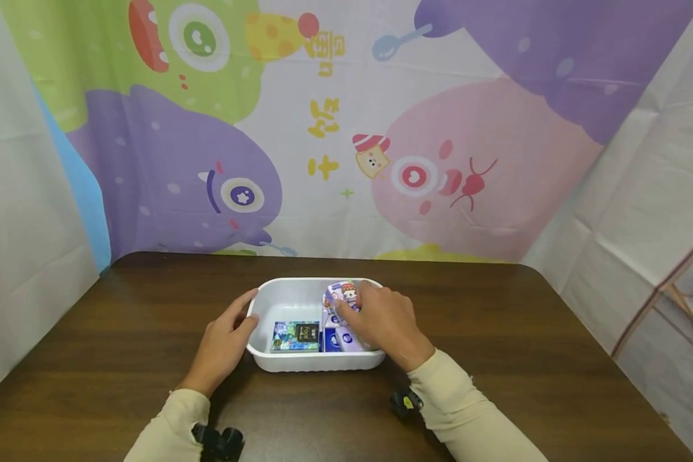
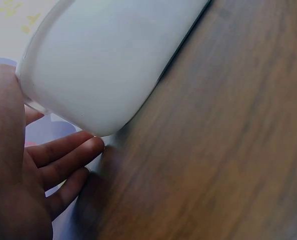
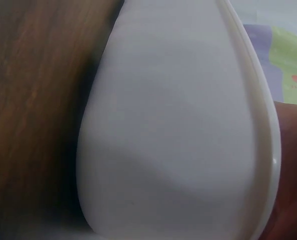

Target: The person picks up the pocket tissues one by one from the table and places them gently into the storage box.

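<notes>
A white plastic bin stands on the table. At its left end my left hand holds the rim, thumb over the edge; in the left wrist view the other fingers reach along the outside. Inside the bin's right part, my right hand grips a small purple tissue pack with a cartoon print. More purple and blue packs lie beneath, partly covered by that hand. A blue-green pack with a black label lies beside them. The bin's outer wall hides most of the right hand in the right wrist view.
The brown wooden table extends around the bin. A cartoon-printed curtain hangs behind its far edge, with pale cloth at both sides. A thin-framed rack is printed or stands at the far right; I cannot tell which.
</notes>
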Motion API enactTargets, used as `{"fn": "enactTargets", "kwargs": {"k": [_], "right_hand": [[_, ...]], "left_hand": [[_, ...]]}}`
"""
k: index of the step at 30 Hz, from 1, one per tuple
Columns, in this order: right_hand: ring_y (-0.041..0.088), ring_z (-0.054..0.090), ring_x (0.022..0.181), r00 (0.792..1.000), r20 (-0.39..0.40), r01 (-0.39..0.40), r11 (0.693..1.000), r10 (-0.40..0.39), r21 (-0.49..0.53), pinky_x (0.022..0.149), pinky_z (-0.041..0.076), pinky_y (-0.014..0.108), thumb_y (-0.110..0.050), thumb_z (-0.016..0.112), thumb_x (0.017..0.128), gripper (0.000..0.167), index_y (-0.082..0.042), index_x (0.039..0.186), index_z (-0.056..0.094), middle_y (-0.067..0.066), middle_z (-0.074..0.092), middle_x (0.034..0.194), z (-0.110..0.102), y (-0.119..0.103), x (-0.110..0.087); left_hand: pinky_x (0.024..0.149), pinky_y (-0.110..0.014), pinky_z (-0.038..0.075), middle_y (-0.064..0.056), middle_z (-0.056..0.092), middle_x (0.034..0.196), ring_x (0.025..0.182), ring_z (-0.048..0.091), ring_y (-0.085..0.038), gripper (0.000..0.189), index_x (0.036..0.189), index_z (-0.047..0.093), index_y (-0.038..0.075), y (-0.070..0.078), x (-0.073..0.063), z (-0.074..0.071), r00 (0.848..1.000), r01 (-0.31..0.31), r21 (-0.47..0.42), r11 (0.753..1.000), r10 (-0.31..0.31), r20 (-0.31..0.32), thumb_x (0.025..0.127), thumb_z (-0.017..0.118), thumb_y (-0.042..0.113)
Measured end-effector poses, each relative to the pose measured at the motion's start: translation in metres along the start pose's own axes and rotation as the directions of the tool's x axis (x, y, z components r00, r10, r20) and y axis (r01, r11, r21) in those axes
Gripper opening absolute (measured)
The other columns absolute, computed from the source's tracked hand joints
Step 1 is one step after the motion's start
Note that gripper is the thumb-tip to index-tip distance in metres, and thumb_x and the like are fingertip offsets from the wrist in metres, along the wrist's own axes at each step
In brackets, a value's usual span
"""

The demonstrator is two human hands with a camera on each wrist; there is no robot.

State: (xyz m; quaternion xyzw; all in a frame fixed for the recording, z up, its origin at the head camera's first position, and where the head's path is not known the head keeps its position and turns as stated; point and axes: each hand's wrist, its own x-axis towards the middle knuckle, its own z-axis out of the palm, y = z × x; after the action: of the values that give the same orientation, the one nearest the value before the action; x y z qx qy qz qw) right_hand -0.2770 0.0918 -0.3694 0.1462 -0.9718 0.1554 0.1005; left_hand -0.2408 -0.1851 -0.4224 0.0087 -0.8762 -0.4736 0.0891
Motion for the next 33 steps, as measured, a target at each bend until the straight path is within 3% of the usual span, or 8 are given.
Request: {"fn": "enactTargets", "kwargs": {"k": [9,17,33], "right_hand": [[0.015,0.049,0.053,1.0,-0.002,0.015,1.0,-0.015,-0.01,0.049,0.037,0.033,-0.048,0.061,0.095,0.039,-0.017,0.072,0.053,-0.003,0.05,0.059,-0.0023,-0.0019,-0.0008],[0.012,0.049,0.056,0.998,0.012,0.059,0.998,-0.059,0.022,0.051,0.039,0.031,-0.041,0.061,0.095,0.03,-0.02,0.074,0.057,-0.005,0.051,0.06,-0.0026,-0.0033,-0.0018],[0.011,0.047,0.056,0.984,-0.091,0.155,0.987,-0.151,0.044,0.05,0.038,0.029,-0.031,0.06,0.096,0.026,-0.021,0.073,0.054,-0.007,0.049,0.06,-0.0053,0.0059,-0.0032]], "left_hand": [[0.098,-0.055,0.042,-0.02,0.063,0.128,0.116,0.058,-0.034,0.051,0.153,0.043,0.026,0.0009,0.0009,0.0009,1.0,-0.003,0.006,1.0,0.003,-0.003,0.104,0.05,0.03],[0.097,-0.055,0.043,-0.02,0.063,0.127,0.116,0.058,-0.034,0.051,0.154,0.042,0.027,-0.0001,-0.0007,0.0,1.0,-0.002,0.016,1.0,0.002,0.0,0.104,0.049,0.033],[0.097,-0.054,0.042,-0.021,0.062,0.129,0.117,0.057,-0.034,0.052,0.155,0.04,0.026,0.0018,-0.0022,-0.0022,1.0,0.003,0.021,1.0,-0.003,0.011,0.104,0.049,0.033]]}}
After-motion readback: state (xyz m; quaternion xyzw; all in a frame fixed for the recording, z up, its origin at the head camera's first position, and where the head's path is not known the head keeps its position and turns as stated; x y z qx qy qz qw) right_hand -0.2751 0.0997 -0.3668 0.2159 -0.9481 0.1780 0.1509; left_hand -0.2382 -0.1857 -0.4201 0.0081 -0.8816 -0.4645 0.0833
